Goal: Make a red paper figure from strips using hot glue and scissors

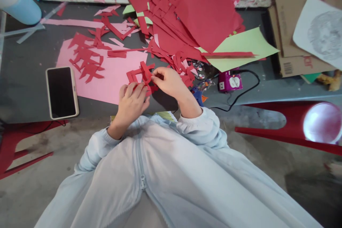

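A small frame of woven red paper strips [141, 75] lies at the near edge of a pink sheet [112, 76] on the dark table. My left hand [132, 101] rests on its lower edge with fingers curled over the strips. My right hand [168, 82] pinches the piece's right side between thumb and fingers. Both sleeves are pale blue.
A phone [62, 92] lies face up to the left. Loose red cut-outs [87, 58] sit on the pink sheet. A heap of red paper [197, 17] and a green sheet [240, 48] lie behind. A purple power block [230, 82] with black cable is right; cardboard [291, 25] far right.
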A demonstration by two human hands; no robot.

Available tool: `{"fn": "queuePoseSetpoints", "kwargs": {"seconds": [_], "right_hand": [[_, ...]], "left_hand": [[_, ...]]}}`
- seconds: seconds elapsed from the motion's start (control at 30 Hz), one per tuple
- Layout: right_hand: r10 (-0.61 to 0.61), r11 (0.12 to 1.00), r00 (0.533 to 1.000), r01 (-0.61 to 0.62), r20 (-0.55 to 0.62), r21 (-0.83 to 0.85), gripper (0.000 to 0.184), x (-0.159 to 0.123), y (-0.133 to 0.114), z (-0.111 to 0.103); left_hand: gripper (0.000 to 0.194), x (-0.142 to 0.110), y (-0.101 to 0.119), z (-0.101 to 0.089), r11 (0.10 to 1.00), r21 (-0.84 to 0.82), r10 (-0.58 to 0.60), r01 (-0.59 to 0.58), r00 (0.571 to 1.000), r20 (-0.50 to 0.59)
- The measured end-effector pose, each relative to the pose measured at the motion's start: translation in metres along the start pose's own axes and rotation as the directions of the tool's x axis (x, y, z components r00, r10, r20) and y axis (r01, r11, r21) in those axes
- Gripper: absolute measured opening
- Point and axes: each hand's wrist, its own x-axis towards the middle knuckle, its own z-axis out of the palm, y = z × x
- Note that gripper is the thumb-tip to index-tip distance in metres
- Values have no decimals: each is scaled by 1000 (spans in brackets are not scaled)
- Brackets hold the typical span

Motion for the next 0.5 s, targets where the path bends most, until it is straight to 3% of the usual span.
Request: {"fn": "queuePoseSetpoints", "kwargs": {"seconds": [0.1, 0.23, 0.4, 0.5], "right_hand": [[24, 999, 1000, -23, -15, 34, 7, 2, 1, -2], [16, 993, 1000, -17, 5, 120, 27, 4, 3, -4], [28, 997, 999, -30, 31, 66, 20, 5, 2, -2], [41, 996, 999, -43, 27, 83, 35, 3, -2, -1]], "left_hand": [[32, 1, 0, -1, 999, 43, 31, -31, 999, 8], [30, 1, 0, -1, 997, 71, 41, -41, 999, 4], [24, -5, -1, 0, 991, 129, 64, -47, 989, -134], [23, -10, -2, -2, 994, 101, -9, 30, 981, -196]]}}
